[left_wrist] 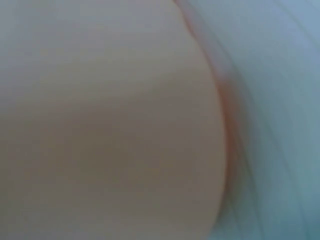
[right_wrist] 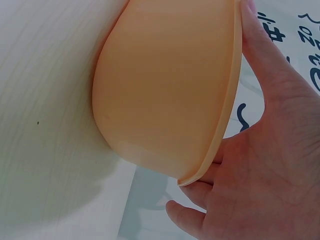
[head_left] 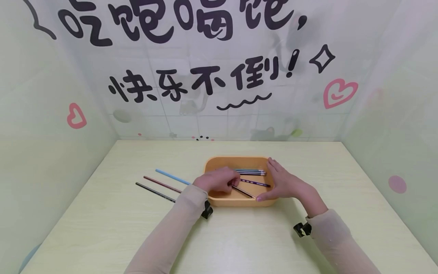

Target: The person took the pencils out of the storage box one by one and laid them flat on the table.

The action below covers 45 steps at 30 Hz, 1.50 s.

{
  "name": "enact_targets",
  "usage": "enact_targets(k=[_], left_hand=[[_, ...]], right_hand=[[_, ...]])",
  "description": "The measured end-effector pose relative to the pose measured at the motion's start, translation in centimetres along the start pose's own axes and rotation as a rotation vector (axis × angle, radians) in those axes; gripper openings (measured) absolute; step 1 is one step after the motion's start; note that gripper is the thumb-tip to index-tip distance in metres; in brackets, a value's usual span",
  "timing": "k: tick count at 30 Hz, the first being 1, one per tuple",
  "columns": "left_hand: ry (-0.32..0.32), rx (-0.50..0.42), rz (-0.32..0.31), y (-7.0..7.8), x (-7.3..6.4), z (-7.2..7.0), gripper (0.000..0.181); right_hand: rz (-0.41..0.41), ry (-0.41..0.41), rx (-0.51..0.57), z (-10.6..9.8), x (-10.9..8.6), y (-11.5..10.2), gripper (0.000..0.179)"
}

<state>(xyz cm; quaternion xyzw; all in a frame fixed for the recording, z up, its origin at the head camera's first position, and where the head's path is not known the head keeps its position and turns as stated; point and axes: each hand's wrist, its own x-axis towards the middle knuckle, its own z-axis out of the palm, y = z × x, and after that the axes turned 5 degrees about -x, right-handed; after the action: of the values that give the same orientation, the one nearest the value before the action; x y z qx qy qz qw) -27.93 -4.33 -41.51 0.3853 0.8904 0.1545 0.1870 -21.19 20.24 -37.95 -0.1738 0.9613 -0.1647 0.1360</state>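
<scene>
An orange box (head_left: 236,203) with rounded corners stands on the table. My left hand (head_left: 220,179) reaches into its left half, fingers curled, and pinches a dark pencil (head_left: 243,191) that slants down to the near right. Spread around the box's right end, my right hand (head_left: 285,182) grips the rim, thumb at the near side and fingers at the far corner. The right wrist view shows these fingers hooked over the rim. Inside the box lie a dark patterned pencil (head_left: 254,183) and, behind it, several pencils (head_left: 251,172) side by side. A blurred pale surface fills most of the left wrist view.
Left of the box, a blue pencil (head_left: 172,177), a reddish-brown pencil (head_left: 161,183) and a black pencil (head_left: 154,191) lie slanted on the pale wooden table (head_left: 239,239). My left forearm covers their near ends. Printed walls (head_left: 219,125) enclose the table's back and sides.
</scene>
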Motion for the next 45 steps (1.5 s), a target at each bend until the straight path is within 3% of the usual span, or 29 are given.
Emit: enact_targets(k=[6,13,18,24,33,40,45], left_hand=[[0.071,-0.014,0.056,-0.2,-0.1,0.0,0.022],[0.165,-0.025,0.077,0.0,-0.6,-0.2,0.022],[0.219,0.019,0.139,0.2,-0.7,-0.9,0.019],[0.247,0.029,0.182,0.7,-1.2,-1.8,0.018],[0.282,0.054,0.175,1.7,-2.5,-3.0,0.016],[0.333,0.091,0.243,2.1,-3.6,-4.0,0.019],[0.349,0.095,0.253,2.2,-4.5,-4.6,0.02]], right_hand=[[0.01,-0.004,0.0,0.0,0.0,0.0,0.133],[0.007,-0.007,0.001,0.0,0.0,0.0,0.133],[0.005,-0.007,-0.003,0.0,0.0,-0.1,0.133],[0.007,-0.009,-0.005,-0.1,-0.1,-0.2,0.134],[0.007,-0.005,-0.003,0.2,0.0,0.0,0.134],[0.009,-0.012,-0.011,0.0,0.0,-0.2,0.134],[0.016,-0.012,-0.008,0.0,0.0,-0.2,0.135]])
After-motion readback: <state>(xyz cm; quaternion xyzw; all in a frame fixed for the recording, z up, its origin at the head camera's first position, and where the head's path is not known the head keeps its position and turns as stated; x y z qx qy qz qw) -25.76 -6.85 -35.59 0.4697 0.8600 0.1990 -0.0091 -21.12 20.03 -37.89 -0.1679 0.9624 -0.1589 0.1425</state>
